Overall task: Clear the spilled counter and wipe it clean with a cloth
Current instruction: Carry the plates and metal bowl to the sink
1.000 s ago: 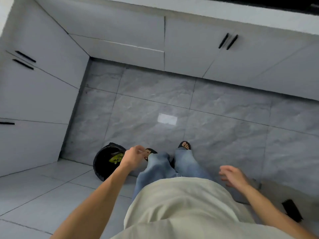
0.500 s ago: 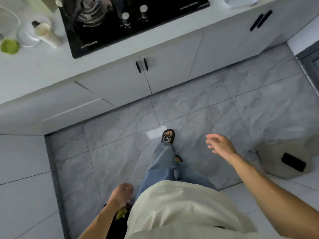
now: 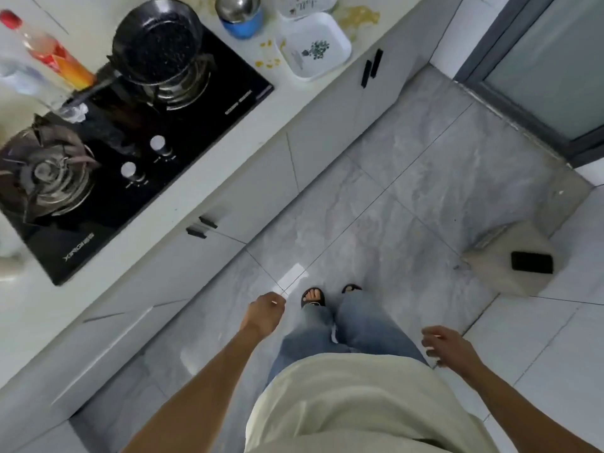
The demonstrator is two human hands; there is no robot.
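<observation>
Hanging over the grey tiled floor (image 3: 408, 191), both hands are carrying nothing. Left hand (image 3: 265, 311): loosely curled, fingers bent inward, gripping no object, hovering just left of the sandalled feet (image 3: 313, 297). Right hand (image 3: 444, 344): fingers spread and relaxed, hovering to the right of the jeans (image 3: 359, 325), well apart from the left hand.

Counter (image 3: 183, 204): white, running diagonally along the left and far side, above pale cabinets with black handles (image 3: 372, 67). Neither hand is touching it.

Spill (image 3: 358, 16): yellowish smear lying at the far right end of the counter, with smaller yellow bits (image 3: 268, 53) scattered between the hob and the tray.

White tray (image 3: 313, 44): sitting near the counter's far right edge, holding a few dark specks.

Blue cup (image 3: 242, 18): standing far of the tray, beside the hob, metal inside.

Black gas hob (image 3: 137, 152): two burners, two knobs; a black pan (image 3: 157, 44) is sitting on the far burner.

Bottle (image 3: 42, 50): red cap, blurred, standing at the far left.

Grey stool (image 3: 510, 259): standing on the floor at right, carrying a black phone (image 3: 532, 262).
</observation>
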